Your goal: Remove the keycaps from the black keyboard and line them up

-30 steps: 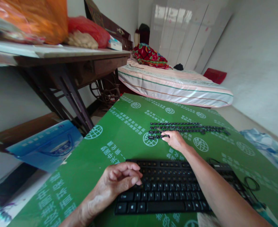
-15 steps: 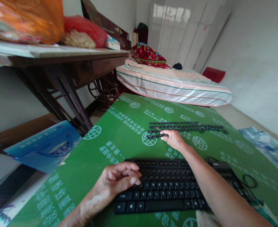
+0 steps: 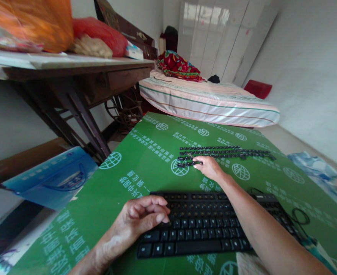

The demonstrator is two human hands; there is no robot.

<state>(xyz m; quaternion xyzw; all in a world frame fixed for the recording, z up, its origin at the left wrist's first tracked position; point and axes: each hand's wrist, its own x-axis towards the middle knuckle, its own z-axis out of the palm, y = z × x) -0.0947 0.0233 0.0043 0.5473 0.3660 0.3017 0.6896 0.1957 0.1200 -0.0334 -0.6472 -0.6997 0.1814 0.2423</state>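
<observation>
Slim tool [image 3: 190,155] pointing forward and leftward from the right hand [image 3: 209,167], which is pinching it; loose keycaps [image 3: 227,152] lying in rows around and beyond that pinch; keyboard [image 3: 198,247] stretching left to right, nearer the wearer; left hand [image 3: 142,215] curling over its left end, cannot tell if gripping; orange bag [image 3: 51,23] sitting far left of the pinch, contents unclear.

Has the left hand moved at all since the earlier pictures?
No, not visibly: the left hand is at the same spot by the left end of the black keyboard.
</observation>
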